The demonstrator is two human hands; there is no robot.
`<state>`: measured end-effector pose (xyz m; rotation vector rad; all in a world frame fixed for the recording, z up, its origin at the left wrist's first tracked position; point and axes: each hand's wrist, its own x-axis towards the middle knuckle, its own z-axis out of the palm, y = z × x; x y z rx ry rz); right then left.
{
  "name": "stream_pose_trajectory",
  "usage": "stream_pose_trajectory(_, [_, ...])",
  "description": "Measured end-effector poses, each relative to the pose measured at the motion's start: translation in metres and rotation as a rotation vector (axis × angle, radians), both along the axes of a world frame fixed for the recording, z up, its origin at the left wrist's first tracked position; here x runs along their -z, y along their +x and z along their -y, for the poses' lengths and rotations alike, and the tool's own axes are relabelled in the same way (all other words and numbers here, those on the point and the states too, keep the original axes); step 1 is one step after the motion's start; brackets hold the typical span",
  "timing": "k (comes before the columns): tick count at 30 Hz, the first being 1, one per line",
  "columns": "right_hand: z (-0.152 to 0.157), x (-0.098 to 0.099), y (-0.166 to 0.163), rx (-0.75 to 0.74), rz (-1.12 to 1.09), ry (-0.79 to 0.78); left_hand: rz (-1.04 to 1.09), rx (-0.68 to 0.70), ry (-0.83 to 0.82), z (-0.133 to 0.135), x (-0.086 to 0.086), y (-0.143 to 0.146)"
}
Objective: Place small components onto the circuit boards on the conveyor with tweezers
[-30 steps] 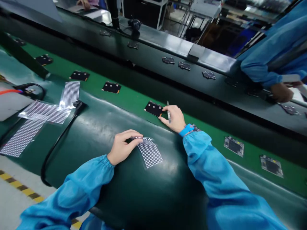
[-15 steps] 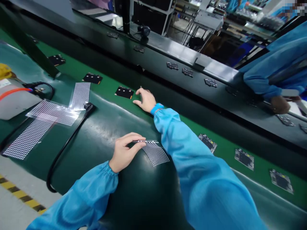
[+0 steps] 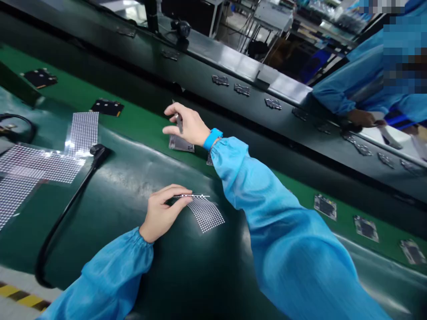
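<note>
My left hand [image 3: 163, 213] pinches a flexible sheet of small white dots [image 3: 207, 214] between thumb and fingers. A thin, flat piece with a pale edge [image 3: 200, 196] sticks out from the same grip; its kind is hard to make out. In my right hand [image 3: 190, 124] are slim metal tweezers [image 3: 179, 122], partly hidden by the fingers, while thumb and index finger are held apart. That hand hovers over the green belt, just above a grey circuit board [image 3: 182, 144]. Another board [image 3: 209, 159] is mostly hidden by my right wrist.
More boards lie along the green belt, a black one [image 3: 107, 107] to the left and a grey one [image 3: 325, 206] to the right. Dotted sheets [image 3: 83, 133] and a black cable [image 3: 71, 209] occupy the left bench. Across the line, a person in blue sleeves [image 3: 340, 95] works.
My right hand has lifted and turned, showing more of the tweezers. The black board that was beside its fingertips is now further left. The view has shifted; my left hand keeps its grip.
</note>
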<state>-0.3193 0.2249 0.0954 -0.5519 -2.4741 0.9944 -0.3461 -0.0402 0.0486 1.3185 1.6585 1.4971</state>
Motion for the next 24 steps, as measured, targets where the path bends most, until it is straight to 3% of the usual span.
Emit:
stream_pose_trajectory(3, [0.02,-0.007,0.025,0.047,-0.152,-0.317,-0.012,0.0,-0.019,-0.002,0.006,0.002])
stream_pose_trajectory(6, [0.048,-0.007,0.089,0.096,-0.216,-0.59,-0.02,0.034,-0.043,-0.006,0.01,0.008])
stream_pose_trajectory(9, [0.08,0.0,0.156,0.192,-0.261,-0.71,-0.03,0.089,-0.067,-0.013,0.011,0.02])
stream_pose_trajectory(12, [0.107,0.008,0.2,0.316,-0.319,-0.834,-0.043,0.155,-0.076,-0.023,0.01,0.035])
stream_pose_trajectory(18, [0.13,0.009,0.24,0.401,-0.306,-0.802,-0.068,0.257,-0.054,-0.043,0.012,0.062])
stream_pose_trajectory(24, [0.133,0.014,0.251,0.423,-0.314,-0.773,-0.066,0.283,-0.049,-0.046,0.016,0.069])
